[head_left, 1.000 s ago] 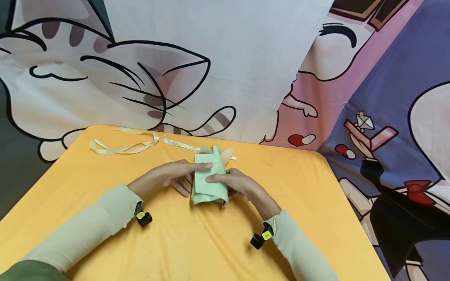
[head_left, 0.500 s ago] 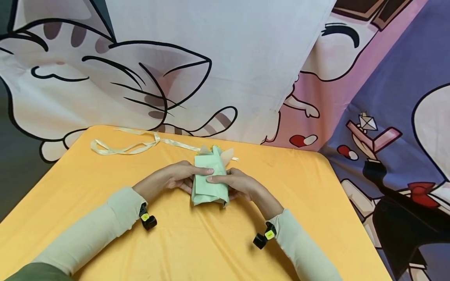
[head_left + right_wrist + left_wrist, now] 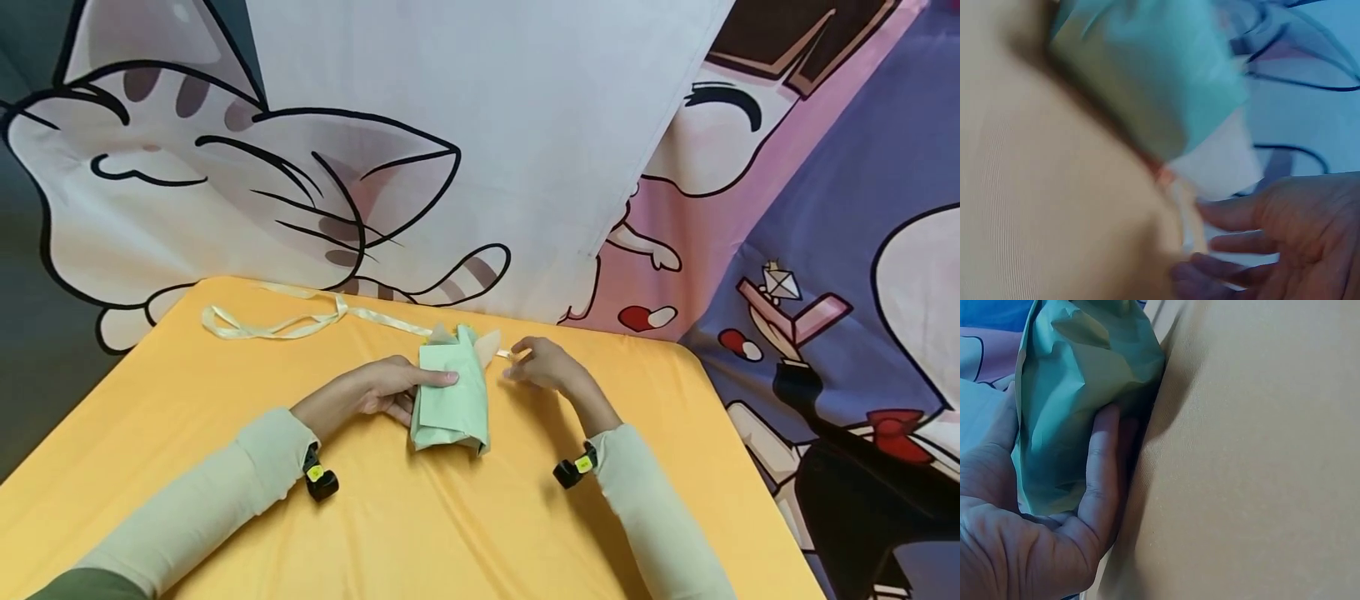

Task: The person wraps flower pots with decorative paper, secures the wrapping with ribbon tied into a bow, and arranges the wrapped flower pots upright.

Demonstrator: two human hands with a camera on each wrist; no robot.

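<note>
A mint-green paper bundle (image 3: 453,408) lies at mid-table, with pale paper tips and bits of yellow at its top end. My left hand (image 3: 382,387) grips its left side, thumb across the front; in the left wrist view the fingers (image 3: 1102,469) curl under the crumpled paper. A cream ribbon (image 3: 386,318) runs behind the bundle, and its short end shows on the right. Beside that end is my right hand (image 3: 546,364), thumb and fingers loosely bent and apart. In the right wrist view the ribbon end (image 3: 1185,215) reaches toward the fingertips, somewhat blurred.
A yellow cloth (image 3: 405,533) covers the table. The ribbon's long looped part (image 3: 262,331) lies toward the back left. A cartoon-print curtain (image 3: 540,150) hangs right behind the table, and another print hangs at the right.
My right hand has let go of the bundle and moved right and up to the short ribbon end. My left hand keeps its hold. The head view has tilted slightly up.
</note>
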